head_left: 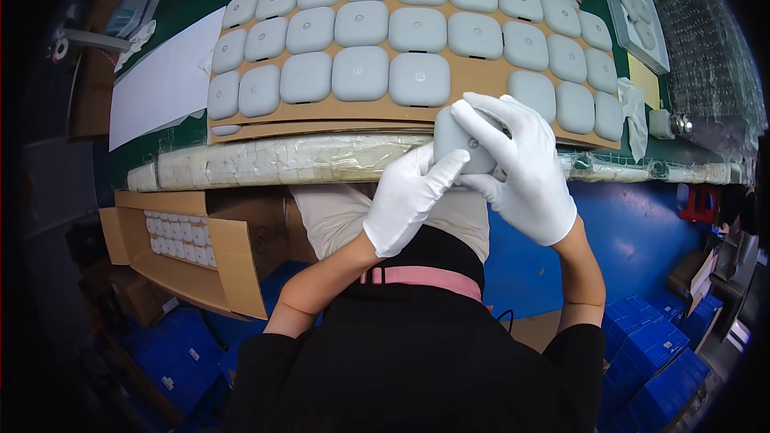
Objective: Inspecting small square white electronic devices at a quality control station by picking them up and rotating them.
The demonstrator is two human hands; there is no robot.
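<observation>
Both my hands wear white gloves. Between them, just over the table's near edge, is a light grey rounded-square plastic case (454,135) with a small round mark on its top. My left hand (409,196) grips its lower left side, thumb on top. My right hand (525,164) holds its right side, fingers bent over the upper face; the case's underside is hidden. Beyond my hands, rows of matching cases (359,74) lie on a cardboard sheet (479,74). A gap shows in the nearest row, just beyond the held case.
White paper (164,84) lies left on the green table (178,20). At right are a grey tray (659,52) of rounded parts, a crumpled white cloth (635,120) and bubble wrap (718,56). An opened carton (241,261) of similar cases stands below left. Blue boxes (654,353) sit lower right.
</observation>
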